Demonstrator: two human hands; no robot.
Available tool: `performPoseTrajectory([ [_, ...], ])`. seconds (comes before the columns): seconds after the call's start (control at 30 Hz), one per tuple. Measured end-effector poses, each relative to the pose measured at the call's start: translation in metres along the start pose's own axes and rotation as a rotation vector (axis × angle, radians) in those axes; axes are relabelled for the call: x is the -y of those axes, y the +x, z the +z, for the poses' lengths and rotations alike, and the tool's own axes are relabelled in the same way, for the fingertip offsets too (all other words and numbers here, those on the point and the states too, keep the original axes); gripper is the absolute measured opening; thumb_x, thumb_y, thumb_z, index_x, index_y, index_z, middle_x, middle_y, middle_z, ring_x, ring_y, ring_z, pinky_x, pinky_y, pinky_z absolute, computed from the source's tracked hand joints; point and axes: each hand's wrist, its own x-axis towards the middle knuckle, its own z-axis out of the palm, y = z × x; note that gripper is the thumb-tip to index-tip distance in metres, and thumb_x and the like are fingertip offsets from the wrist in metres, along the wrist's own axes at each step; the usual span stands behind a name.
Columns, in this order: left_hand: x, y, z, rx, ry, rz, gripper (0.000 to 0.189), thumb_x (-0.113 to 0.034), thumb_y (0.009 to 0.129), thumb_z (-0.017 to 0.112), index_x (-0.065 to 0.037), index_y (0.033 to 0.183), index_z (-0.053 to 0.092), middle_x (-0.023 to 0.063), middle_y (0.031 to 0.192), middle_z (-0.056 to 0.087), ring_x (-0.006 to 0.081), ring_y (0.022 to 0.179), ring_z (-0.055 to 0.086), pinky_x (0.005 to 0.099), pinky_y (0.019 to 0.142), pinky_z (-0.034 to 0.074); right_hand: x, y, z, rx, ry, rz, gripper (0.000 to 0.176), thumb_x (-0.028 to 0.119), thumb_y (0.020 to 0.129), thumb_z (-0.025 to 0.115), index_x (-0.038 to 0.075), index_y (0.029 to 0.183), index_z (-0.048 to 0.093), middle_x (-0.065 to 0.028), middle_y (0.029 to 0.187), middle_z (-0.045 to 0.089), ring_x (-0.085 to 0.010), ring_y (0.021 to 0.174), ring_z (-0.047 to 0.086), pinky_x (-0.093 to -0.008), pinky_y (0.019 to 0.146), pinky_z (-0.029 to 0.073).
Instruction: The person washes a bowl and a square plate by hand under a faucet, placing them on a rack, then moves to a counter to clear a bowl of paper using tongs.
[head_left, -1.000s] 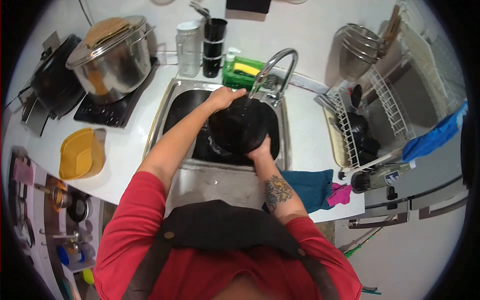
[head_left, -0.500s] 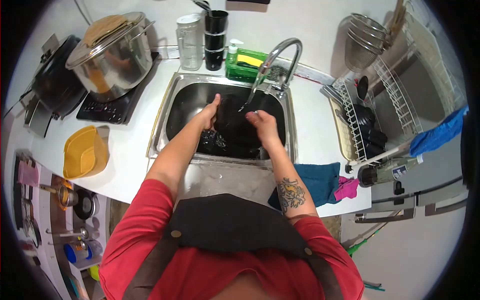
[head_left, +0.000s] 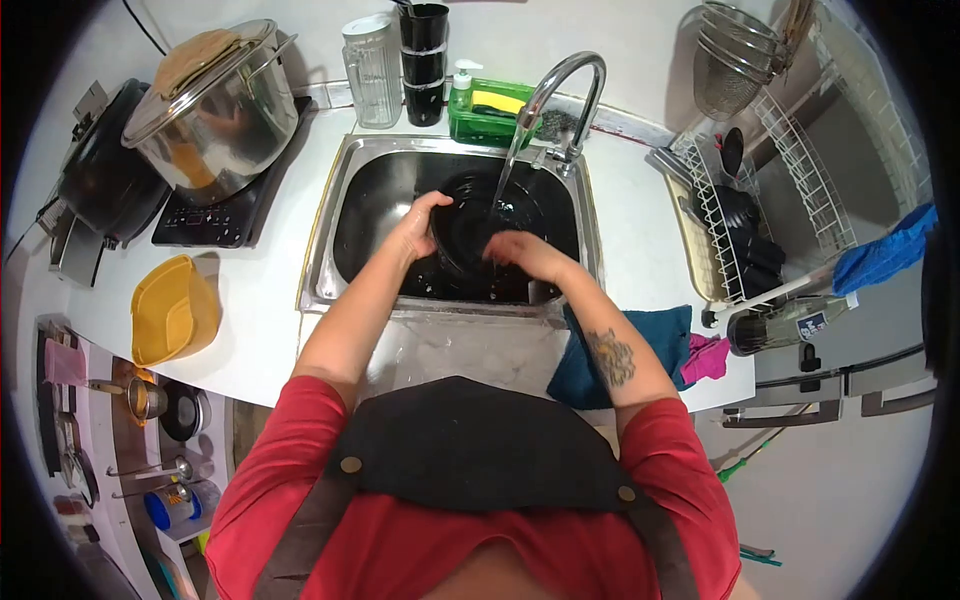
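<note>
A round black vessel (head_left: 465, 215), like a wide bowl or pan, sits tilted in the steel sink (head_left: 318, 240). My left hand (head_left: 420, 228) is closed on its left rim, thumb on top. Over the inside of the vessel is my right hand (head_left: 525, 254), its fingers smeared by motion, so I cannot tell whether they hold anything. A stream of water falls from the curved faucet (head_left: 598, 85) into the vessel, just above my right fingers. Dark wet surfaces hide the bottom of the sink.
Behind the sink stand a green sponge caddy (head_left: 475, 128), a glass jar (head_left: 373, 85) and stacked black cups (head_left: 424, 65). Left are a steel pot (head_left: 225, 125) and a yellow tub (head_left: 172, 315). Right are a dish rack (head_left: 715, 235) and a teal cloth (head_left: 660, 335).
The vessel has tipped, so its round inside shows more. My right hand has moved down and inward over it. The water stream looks longer and steadier, and the view has shifted slightly.
</note>
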Motion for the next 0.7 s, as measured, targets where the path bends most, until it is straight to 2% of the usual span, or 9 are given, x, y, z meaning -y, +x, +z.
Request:
performPoseTrajectory([
  [0.13, 0.030, 0.005, 0.023, 0.015, 0.011, 0.064, 0.028, -0.027, 0.074, 0.055, -0.004, 0.090, 0.059, 0.0084, 0.088, 0.062, 0.0217, 0.082, 0.058, 0.0356, 0.077, 0.045, -0.043, 0.064, -0.011, -0.821, -0.610, -0.130, 0.026, 0.028, 0.076, 0.057, 0.002, 0.073, 0.060, -0.0167, 0.067, 0.056, -0.0293, 0.069, 0.058, -0.0392, 0.065, 0.047],
  [0.2, 0.039, 0.014, 0.029, 0.042, -0.026, 0.037, 0.027, -0.029, 0.076, 0.055, -0.005, 0.089, 0.059, 0.0086, 0.087, 0.062, 0.0209, 0.081, 0.058, 0.0347, 0.076, 0.046, -0.028, 0.077, 0.003, -0.773, -0.733, -0.105, 0.029, 0.027, 0.074, 0.059, 0.000, 0.063, 0.055, -0.0168, 0.061, 0.055, -0.0299, 0.060, 0.057, -0.0404, 0.059, 0.046],
  [0.27, 0.042, 0.031, 0.001, 0.083, -0.083, 0.053, 0.029, -0.029, 0.074, 0.057, -0.005, 0.090, 0.059, 0.0097, 0.089, 0.062, 0.0225, 0.082, 0.058, 0.0346, 0.075, 0.046, -0.064, 0.098, 0.015, -0.406, -0.322, -0.216, 0.032, 0.028, 0.073, 0.059, 0.000, 0.059, 0.054, -0.0154, 0.060, 0.055, -0.0290, 0.058, 0.056, -0.0389, 0.054, 0.045],
  [0.33, 0.024, -0.002, 0.019, 0.065, -0.093, -0.013, 0.033, -0.031, 0.073, 0.057, -0.004, 0.091, 0.059, 0.0101, 0.089, 0.062, 0.0243, 0.082, 0.058, 0.0347, 0.076, 0.046, 0.001, 0.055, 0.029, -0.038, 0.012, 0.237, 0.023, 0.023, 0.074, 0.058, 0.001, 0.079, 0.053, -0.0058, 0.067, 0.056, -0.0185, 0.060, 0.056, -0.0318, 0.056, 0.046],
  [0.4, 0.022, 0.005, 0.015, -0.174, -0.086, 0.208, 0.036, -0.033, 0.072, 0.056, -0.004, 0.093, 0.059, 0.0108, 0.090, 0.061, 0.0262, 0.083, 0.058, 0.0365, 0.077, 0.046, 0.003, 0.029, 0.023, 0.102, -0.215, -0.124, 0.023, 0.025, 0.075, 0.060, 0.004, 0.083, 0.054, -0.0055, 0.073, 0.057, -0.0184, 0.070, 0.058, -0.0307, 0.061, 0.045],
  [0.43, 0.018, 0.007, 0.013, -0.114, -0.162, 0.157, 0.035, -0.030, 0.071, 0.055, -0.004, 0.095, 0.058, 0.0116, 0.092, 0.061, 0.0265, 0.083, 0.058, 0.0376, 0.079, 0.045, 0.009, 0.014, 0.024, 0.093, -0.225, -0.123, 0.023, 0.025, 0.075, 0.060, 0.004, 0.083, 0.054, -0.0055, 0.073, 0.057, -0.0184, 0.070, 0.058, -0.0307, 0.061, 0.045],
  [0.5, 0.019, 0.006, 0.011, -0.100, -0.185, 0.141, 0.035, -0.028, 0.071, 0.055, -0.003, 0.096, 0.057, 0.0118, 0.094, 0.060, 0.0265, 0.084, 0.057, 0.0381, 0.080, 0.045, 0.020, -0.014, 0.031, -0.207, -1.051, -0.362, 0.019, 0.020, 0.076, 0.056, 0.007, 0.090, 0.055, -0.0054, 0.082, 0.059, -0.0199, 0.078, 0.058, -0.0330, 0.072, 0.043],
  [0.63, 0.020, 0.010, 0.001, -0.028, -0.188, 0.128, 0.042, -0.028, 0.072, 0.051, -0.001, 0.104, 0.053, 0.0138, 0.103, 0.057, 0.0292, 0.094, 0.054, 0.0422, 0.086, 0.040, 0.028, -0.025, 0.029, -0.144, -1.226, -0.184, 0.021, 0.015, 0.076, 0.050, 0.012, 0.097, 0.055, -0.0041, 0.088, 0.059, -0.0220, 0.084, 0.058, -0.0375, 0.078, 0.041],
  [0.7, 0.021, 0.009, -0.004, 0.006, -0.164, 0.130, 0.047, -0.031, 0.073, 0.051, -0.001, 0.109, 0.050, 0.0156, 0.109, 0.054, 0.0317, 0.100, 0.051, 0.0447, 0.090, 0.038, 0.026, -0.033, 0.021, -0.205, -1.422, -0.347, 0.025, 0.011, 0.075, 0.046, 0.014, 0.099, 0.056, -0.0023, 0.090, 0.060, -0.0204, 0.087, 0.057, -0.0423, 0.084, 0.037],
])
